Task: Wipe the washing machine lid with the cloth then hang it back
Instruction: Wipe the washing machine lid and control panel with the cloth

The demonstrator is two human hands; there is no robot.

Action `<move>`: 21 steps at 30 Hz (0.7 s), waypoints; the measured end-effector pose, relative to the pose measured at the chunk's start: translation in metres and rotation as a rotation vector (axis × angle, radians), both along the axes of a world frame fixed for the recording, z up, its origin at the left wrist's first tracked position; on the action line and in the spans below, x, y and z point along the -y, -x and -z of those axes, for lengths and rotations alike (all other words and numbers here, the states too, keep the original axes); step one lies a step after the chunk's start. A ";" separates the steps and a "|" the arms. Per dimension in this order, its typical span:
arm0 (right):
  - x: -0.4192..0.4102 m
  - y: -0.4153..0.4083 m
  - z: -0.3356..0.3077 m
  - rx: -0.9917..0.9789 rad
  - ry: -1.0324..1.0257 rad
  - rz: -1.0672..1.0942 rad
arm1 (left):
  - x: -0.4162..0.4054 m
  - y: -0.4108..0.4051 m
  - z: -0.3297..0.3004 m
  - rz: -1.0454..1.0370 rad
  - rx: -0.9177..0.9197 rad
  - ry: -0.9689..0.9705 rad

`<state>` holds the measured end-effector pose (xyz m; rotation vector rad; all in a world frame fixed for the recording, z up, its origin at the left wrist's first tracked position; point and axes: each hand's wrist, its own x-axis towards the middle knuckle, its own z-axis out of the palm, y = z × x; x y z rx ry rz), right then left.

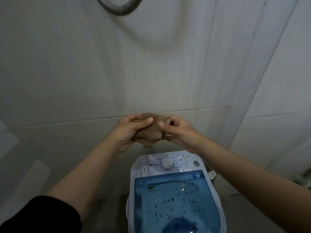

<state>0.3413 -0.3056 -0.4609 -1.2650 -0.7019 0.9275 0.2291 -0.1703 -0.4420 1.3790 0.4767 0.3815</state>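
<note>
A bunched brown cloth (151,133) is held in the air between both hands, in front of the tiled wall. My left hand (129,128) grips its left side with the thumb on top. My right hand (178,132) pinches its right edge. Below the hands stands a small white washing machine with a translucent blue lid (175,195), which is speckled with dark spots. A round white dial (167,163) sits on its control panel behind the lid.
Pale wall tiles (151,64) fill the view ahead and to the right. A grey curved hose or ring (119,9) hangs at the top. A small white fitting (212,174) sticks out at the machine's right side. Grey floor surrounds the machine.
</note>
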 end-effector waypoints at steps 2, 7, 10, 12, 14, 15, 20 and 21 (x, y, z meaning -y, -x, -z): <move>-0.002 0.002 0.022 0.025 -0.042 0.036 | 0.000 -0.003 0.025 -0.023 0.050 -0.040; 0.005 0.013 0.049 0.001 -0.057 0.134 | 0.006 0.004 0.055 -0.061 0.034 -0.140; 0.021 0.029 0.044 -0.024 -0.036 0.141 | 0.017 0.017 0.051 -0.031 0.005 -0.234; 0.032 0.042 0.037 -0.032 -0.043 0.127 | 0.027 0.028 0.046 -0.013 -0.011 -0.303; 0.042 0.057 0.030 -0.004 -0.049 0.129 | 0.036 0.041 0.043 0.000 -0.019 -0.352; 0.046 0.062 0.027 0.011 -0.047 0.138 | 0.040 0.047 0.042 -0.003 -0.032 -0.376; 0.058 0.077 0.020 0.228 0.110 0.306 | 0.051 0.086 0.050 0.013 -0.193 -0.624; 0.057 0.077 0.022 0.309 0.158 0.343 | 0.050 0.097 0.056 0.047 -0.255 -0.681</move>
